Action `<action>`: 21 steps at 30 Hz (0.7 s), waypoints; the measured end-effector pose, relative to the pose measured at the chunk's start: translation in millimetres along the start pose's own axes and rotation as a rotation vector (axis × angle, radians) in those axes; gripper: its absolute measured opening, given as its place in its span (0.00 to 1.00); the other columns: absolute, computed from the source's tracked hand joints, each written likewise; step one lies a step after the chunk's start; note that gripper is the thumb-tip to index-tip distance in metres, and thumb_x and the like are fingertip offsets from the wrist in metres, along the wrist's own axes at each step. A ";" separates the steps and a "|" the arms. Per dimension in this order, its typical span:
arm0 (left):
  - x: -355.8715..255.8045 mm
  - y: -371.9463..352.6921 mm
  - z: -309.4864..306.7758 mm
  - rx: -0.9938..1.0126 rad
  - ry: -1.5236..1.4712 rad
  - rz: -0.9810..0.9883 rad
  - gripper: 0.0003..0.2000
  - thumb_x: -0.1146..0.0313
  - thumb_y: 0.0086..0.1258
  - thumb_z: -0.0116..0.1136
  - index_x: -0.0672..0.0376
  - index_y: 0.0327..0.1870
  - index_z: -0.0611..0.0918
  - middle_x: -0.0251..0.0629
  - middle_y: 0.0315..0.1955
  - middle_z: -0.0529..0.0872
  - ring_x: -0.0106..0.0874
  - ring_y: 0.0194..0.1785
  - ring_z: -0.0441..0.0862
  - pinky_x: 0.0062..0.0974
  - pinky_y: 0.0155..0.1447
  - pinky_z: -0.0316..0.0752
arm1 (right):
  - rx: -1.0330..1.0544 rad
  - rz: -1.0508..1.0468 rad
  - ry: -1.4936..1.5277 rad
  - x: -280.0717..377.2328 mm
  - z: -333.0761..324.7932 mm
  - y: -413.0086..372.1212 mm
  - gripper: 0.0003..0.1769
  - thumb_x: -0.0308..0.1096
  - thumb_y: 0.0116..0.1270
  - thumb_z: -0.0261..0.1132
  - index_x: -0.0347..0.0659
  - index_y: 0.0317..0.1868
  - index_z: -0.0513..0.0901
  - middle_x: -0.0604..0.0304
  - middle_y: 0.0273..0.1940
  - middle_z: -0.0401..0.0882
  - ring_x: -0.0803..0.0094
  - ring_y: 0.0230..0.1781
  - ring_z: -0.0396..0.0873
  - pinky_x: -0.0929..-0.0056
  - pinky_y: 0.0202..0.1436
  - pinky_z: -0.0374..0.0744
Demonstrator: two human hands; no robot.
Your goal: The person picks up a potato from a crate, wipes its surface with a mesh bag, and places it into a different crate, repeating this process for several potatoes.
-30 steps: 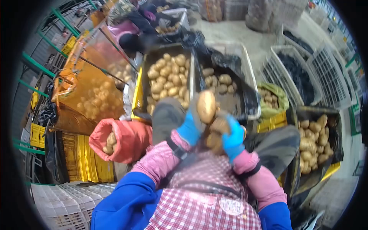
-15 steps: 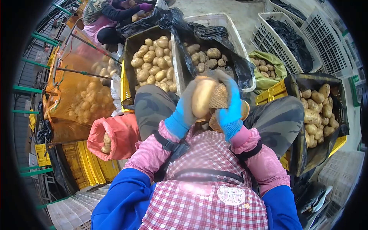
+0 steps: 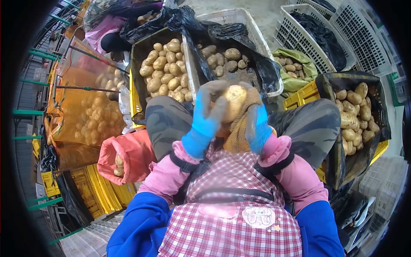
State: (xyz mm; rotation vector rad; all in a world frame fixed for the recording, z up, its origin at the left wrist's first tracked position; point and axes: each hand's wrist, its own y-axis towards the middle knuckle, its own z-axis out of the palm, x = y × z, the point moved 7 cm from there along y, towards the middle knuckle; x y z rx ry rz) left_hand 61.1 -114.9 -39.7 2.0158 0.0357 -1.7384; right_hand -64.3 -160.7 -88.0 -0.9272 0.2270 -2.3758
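Both of my hands wear blue gloves with dirty grey fingers and are raised in front of my lap. A large pale potato (image 3: 234, 103) is between them. My left hand (image 3: 209, 113) is at the potato's left side, its fingers blurred and curved around that side. A brown mesh cloth (image 3: 240, 130) lies against the potato's right side and hangs below it, with my right hand (image 3: 257, 120) wrapped round the cloth. Just beyond my hands is a black-lined crate (image 3: 274, 88) holding several darker, soiled potatoes.
A crate of cleaner potatoes (image 3: 168, 70) stands front left, beside an orange mesh sack (image 3: 64, 141). A red bag (image 3: 137, 156) sits by my left knee. At right are a black-lined yellow crate (image 3: 334, 162) and a green sack (image 3: 306, 64). Another person (image 3: 107, 30) sits at upper left.
The potato has turned, with its end now facing up. My left hand has shifted around its side, and the brown cloth now hangs lower. The view has shifted slightly.
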 end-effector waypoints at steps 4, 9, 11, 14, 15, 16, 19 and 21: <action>16.3 -7.0 13.0 0.059 -0.390 -0.289 0.25 0.65 0.78 0.51 0.66 0.72 0.65 0.45 0.65 0.74 0.32 0.67 0.72 0.32 0.72 0.68 | -0.106 0.120 0.128 -2.9 -26.3 17.3 0.20 0.33 0.77 0.51 0.33 0.63 0.75 0.50 0.54 0.83 0.63 0.51 0.84 0.64 0.57 0.83; 19.6 -26.1 22.2 0.174 -0.279 -0.280 0.27 0.63 0.79 0.51 0.65 0.74 0.63 0.46 0.65 0.76 0.33 0.66 0.75 0.32 0.71 0.70 | -0.080 -0.438 -0.678 24.9 -33.8 25.3 0.19 0.22 0.66 0.57 0.30 0.57 0.79 0.51 0.47 0.86 0.71 0.44 0.83 0.70 0.51 0.82; 21.1 -33.4 11.2 0.205 -0.198 -0.106 0.28 0.66 0.78 0.54 0.64 0.75 0.62 0.46 0.64 0.76 0.32 0.64 0.78 0.32 0.70 0.72 | -0.097 -0.474 -0.927 34.2 -17.8 16.0 0.18 0.21 0.64 0.59 0.30 0.55 0.81 0.51 0.45 0.87 0.72 0.44 0.84 0.70 0.50 0.82; 24.3 -36.0 -0.1 0.266 -0.265 -0.124 0.31 0.71 0.74 0.58 0.63 0.76 0.61 0.46 0.62 0.79 0.32 0.61 0.81 0.32 0.67 0.75 | -0.101 -0.506 -1.255 39.0 4.6 8.8 0.21 0.26 0.60 0.66 0.35 0.55 0.81 0.44 0.45 0.87 0.58 0.44 0.88 0.64 0.49 0.83; 27.7 -34.8 -2.1 0.291 -0.309 -0.181 0.32 0.73 0.72 0.58 0.62 0.76 0.60 0.46 0.61 0.80 0.32 0.60 0.82 0.32 0.66 0.76 | -0.041 -0.504 -1.387 32.3 8.5 5.8 0.23 0.28 0.59 0.68 0.37 0.57 0.80 0.44 0.46 0.87 0.54 0.45 0.87 0.61 0.49 0.83; 37.6 -33.9 -8.5 0.196 -0.340 -0.307 0.30 0.68 0.73 0.59 0.62 0.73 0.64 0.47 0.59 0.80 0.35 0.59 0.82 0.32 0.66 0.77 | 0.022 -0.502 -1.514 25.1 11.6 2.9 0.26 0.30 0.57 0.70 0.40 0.58 0.79 0.44 0.46 0.86 0.50 0.46 0.86 0.58 0.49 0.83; 67.7 -32.9 -33.5 -0.173 -0.661 -0.658 0.28 0.51 0.73 0.58 0.60 0.67 0.71 0.51 0.57 0.81 0.45 0.58 0.83 0.43 0.64 0.80 | 0.273 -0.288 -1.770 -8.1 12.5 -6.6 0.33 0.36 0.55 0.74 0.47 0.63 0.76 0.45 0.53 0.84 0.46 0.50 0.84 0.53 0.53 0.82; 102.4 -37.4 -42.7 -0.605 -1.123 -0.926 0.30 0.43 0.73 0.57 0.60 0.65 0.73 0.53 0.58 0.81 0.51 0.58 0.82 0.50 0.62 0.81 | 0.449 -0.080 -1.894 -24.0 6.1 -13.8 0.38 0.40 0.54 0.75 0.53 0.67 0.73 0.46 0.58 0.82 0.46 0.54 0.83 0.51 0.58 0.81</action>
